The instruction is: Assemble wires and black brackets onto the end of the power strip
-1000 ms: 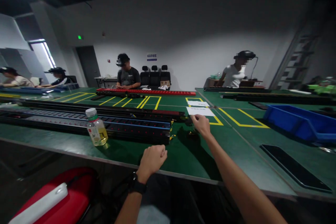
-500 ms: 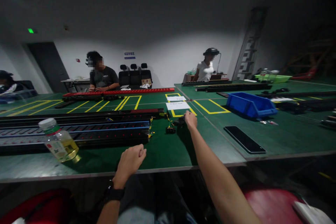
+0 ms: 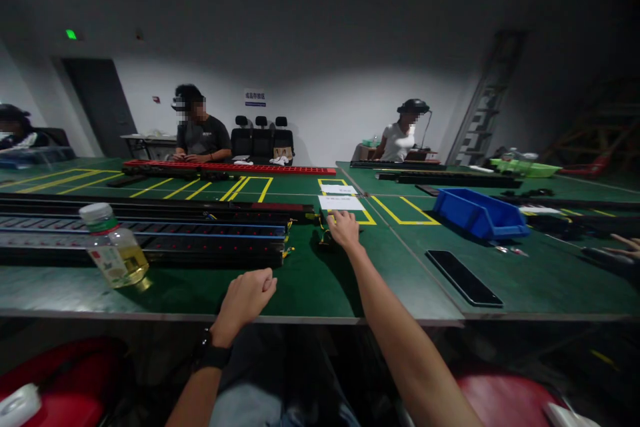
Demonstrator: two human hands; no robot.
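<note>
We reach for a small wired part past the end of the rails

From the left: a bottle (image 3: 114,247) of yellow drink stands by the black rails (image 3: 150,237), its white-and-green label too small to read. Our left hand (image 3: 247,297) is curled in a fist at the near edge of the green table (image 3: 310,287), with nothing seen in it. Our right hand (image 3: 344,230) lies palm down over the small black part with yellow wires (image 3: 320,239), just below the white sheets (image 3: 341,203), whose print is illegible; we cannot tell whether it grips. Further right are a blue bin (image 3: 477,213) and a black phone (image 3: 463,269). Since half a second ago the right hand has shifted left onto the part, and a co-worker's hand (image 3: 627,247) has appeared.
</note>
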